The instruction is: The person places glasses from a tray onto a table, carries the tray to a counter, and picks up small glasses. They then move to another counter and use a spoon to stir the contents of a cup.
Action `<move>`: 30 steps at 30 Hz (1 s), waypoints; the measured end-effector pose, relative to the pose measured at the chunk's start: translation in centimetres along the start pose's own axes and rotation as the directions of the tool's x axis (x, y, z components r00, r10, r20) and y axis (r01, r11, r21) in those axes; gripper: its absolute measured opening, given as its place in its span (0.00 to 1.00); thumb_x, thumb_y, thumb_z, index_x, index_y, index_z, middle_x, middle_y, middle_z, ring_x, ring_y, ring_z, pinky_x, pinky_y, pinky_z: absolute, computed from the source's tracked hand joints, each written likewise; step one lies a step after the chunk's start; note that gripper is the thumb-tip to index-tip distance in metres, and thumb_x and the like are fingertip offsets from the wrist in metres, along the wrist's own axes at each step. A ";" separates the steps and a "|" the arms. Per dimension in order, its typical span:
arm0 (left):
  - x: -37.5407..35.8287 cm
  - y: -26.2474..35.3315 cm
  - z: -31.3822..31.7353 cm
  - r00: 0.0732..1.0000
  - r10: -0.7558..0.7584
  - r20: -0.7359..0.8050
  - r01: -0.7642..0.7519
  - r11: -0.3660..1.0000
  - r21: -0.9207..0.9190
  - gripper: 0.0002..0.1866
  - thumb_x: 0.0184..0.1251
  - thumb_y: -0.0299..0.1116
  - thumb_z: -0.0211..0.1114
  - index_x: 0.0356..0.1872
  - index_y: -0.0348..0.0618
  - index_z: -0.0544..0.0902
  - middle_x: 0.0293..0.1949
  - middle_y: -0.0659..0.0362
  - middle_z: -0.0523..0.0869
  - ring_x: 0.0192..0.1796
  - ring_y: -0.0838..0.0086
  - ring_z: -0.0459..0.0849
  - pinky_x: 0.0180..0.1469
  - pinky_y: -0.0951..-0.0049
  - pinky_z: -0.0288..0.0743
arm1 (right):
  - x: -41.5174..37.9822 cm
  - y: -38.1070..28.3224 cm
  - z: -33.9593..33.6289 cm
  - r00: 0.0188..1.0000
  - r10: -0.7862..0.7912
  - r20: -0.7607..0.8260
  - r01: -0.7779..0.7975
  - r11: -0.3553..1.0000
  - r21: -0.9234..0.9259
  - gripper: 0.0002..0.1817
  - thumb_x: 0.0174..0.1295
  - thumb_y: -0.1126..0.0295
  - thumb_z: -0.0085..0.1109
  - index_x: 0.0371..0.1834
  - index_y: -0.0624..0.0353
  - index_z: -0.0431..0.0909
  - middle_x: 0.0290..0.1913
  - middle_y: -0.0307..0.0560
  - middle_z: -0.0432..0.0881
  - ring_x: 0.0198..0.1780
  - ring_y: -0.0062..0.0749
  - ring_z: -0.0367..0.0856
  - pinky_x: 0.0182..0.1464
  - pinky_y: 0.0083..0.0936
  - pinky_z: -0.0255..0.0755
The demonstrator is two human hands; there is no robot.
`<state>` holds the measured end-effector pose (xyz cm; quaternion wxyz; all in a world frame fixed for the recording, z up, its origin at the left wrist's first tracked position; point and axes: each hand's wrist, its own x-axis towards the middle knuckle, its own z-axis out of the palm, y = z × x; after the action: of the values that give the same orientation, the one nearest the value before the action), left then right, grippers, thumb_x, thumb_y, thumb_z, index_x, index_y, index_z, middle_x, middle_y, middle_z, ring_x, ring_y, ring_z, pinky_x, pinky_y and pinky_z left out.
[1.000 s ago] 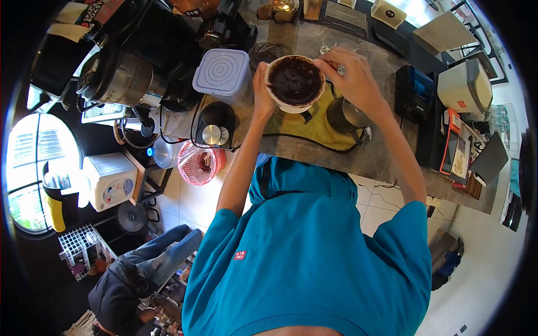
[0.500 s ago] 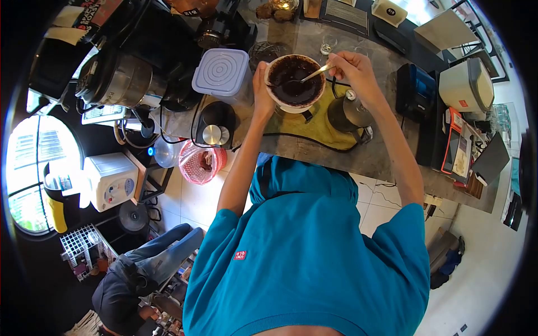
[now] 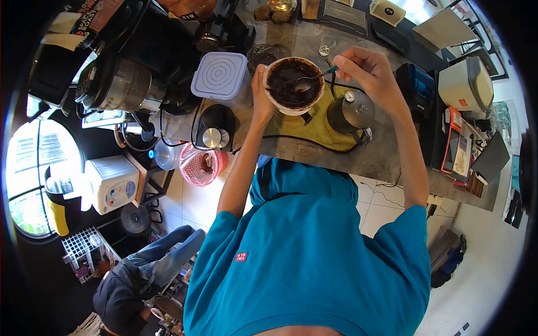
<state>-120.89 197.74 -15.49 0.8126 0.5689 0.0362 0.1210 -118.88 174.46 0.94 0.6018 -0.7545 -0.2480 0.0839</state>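
Note:
My left hand point(image 3: 261, 92) wraps the left side of a white bowl point(image 3: 293, 112) with dark smears on its inner rim. Dark brown coffee point(image 3: 283, 84), wet and grainy-looking, fills it. From the right, my right hand point(image 3: 370, 70) pinches the end of a spoon point(image 3: 305, 84), whose bowl shows at the surface of the coffee. A yellow cloth point(image 3: 314, 133) lies below and to the right of the bowl. On that cloth stands a grey kettle point(image 3: 346, 115) with a dial thermometer in its lid, just below my right hand.
A lidded plastic tub point(image 3: 220, 75) stands left of the bowl, near a small scale-like black device point(image 3: 217, 120). A small glass point(image 3: 327, 45) sits behind the bowl. A coffee machine point(image 3: 120, 84) is further left; a pink basket point(image 3: 197, 165) stands on the floor. Another person point(image 3: 126, 291) is at lower left.
My right hand has shifted right and slightly down, turning the spoon so its bowl now shows at the coffee's surface. My left hand stays on the bowl.

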 end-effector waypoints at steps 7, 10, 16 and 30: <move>-0.2 0.2 0.1 0.997 0.070 -0.024 -0.067 0.990 0.120 0.23 0.83 0.50 0.42 0.38 0.42 0.74 0.34 0.63 0.75 0.39 0.81 0.73 0.47 0.79 0.69 | -0.1 -0.2 0.0 0.979 0.010 0.202 0.018 0.990 -0.139 0.16 0.66 0.60 0.65 0.38 0.66 0.86 0.27 0.37 0.81 0.31 0.17 0.74 0.34 0.19 0.68; -0.5 0.9 0.6 0.999 0.040 -0.016 -0.039 0.998 0.058 0.23 0.83 0.51 0.42 0.39 0.42 0.74 0.34 0.63 0.75 0.39 0.81 0.73 0.46 0.79 0.70 | 0.3 1.8 1.1 0.981 0.049 0.187 -0.023 0.990 -0.141 0.16 0.65 0.61 0.66 0.40 0.67 0.86 0.28 0.38 0.82 0.31 0.18 0.75 0.35 0.20 0.70; -0.5 0.9 0.7 0.999 0.035 -0.015 -0.035 0.999 -0.004 0.23 0.83 0.51 0.42 0.38 0.42 0.74 0.34 0.64 0.75 0.39 0.82 0.73 0.45 0.79 0.70 | 0.5 1.9 2.7 0.991 0.086 0.101 -0.072 0.989 -0.132 0.15 0.64 0.63 0.67 0.41 0.66 0.86 0.30 0.43 0.85 0.32 0.21 0.80 0.39 0.22 0.74; -0.3 0.4 0.5 1.000 0.029 -0.006 -0.028 0.999 0.017 0.23 0.83 0.51 0.42 0.36 0.42 0.72 0.33 0.64 0.73 0.38 0.82 0.71 0.45 0.79 0.69 | 0.2 -1.3 2.7 0.965 -0.259 0.025 0.240 0.849 -0.471 0.11 0.60 0.68 0.67 0.39 0.65 0.85 0.33 0.52 0.86 0.32 0.38 0.84 0.39 0.28 0.76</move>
<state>-121.12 197.38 -14.94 0.8058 0.5760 0.0315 0.1339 -120.20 177.08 1.47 0.4116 -0.8405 -0.3447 -0.0727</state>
